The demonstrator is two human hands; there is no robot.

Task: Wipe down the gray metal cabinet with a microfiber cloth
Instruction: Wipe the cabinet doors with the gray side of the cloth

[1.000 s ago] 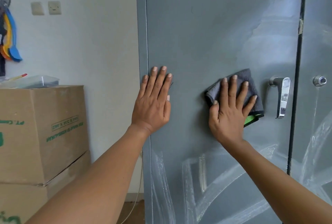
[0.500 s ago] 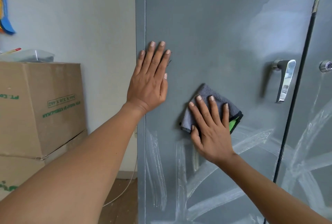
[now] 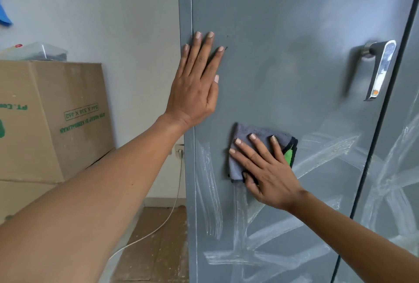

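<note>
Mid-wipe | right hand spread flat, pressing microfiber cloth on cabinet door | left hand flat, bracing | next: chalky streaks below

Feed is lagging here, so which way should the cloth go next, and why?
Probably straight down: the right hand presses the cloth flat on the cabinet door, and white streaks sit directly below, while the door above looks mostly clean.

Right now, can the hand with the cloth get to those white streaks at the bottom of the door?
Probably yes. The right hand presses the cloth flat on the cabinet door, just above the white streaks, and nothing lies between them.
</note>
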